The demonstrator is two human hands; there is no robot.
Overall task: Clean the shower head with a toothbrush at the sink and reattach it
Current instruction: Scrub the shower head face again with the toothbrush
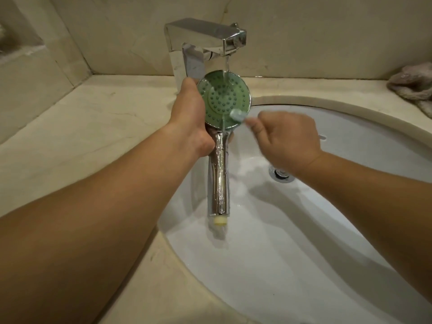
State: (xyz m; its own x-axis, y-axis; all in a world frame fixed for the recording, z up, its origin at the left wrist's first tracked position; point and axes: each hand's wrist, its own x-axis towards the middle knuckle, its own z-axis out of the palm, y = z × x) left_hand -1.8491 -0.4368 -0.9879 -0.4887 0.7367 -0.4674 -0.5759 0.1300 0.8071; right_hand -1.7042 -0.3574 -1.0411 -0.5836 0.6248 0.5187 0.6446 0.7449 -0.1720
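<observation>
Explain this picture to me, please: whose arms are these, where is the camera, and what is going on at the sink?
There is no machine here. A person wears a camera on the head, so you look down along their own two arms. The left hand grips a chrome shower head where its round green face meets the handle, holding it under water running from the faucet. The right hand pinches a toothbrush, blurred here, whose bristles touch the face's lower edge. Below is a white sink with its drain, set into a beige counter. A crumpled cloth lies at the far right.
</observation>
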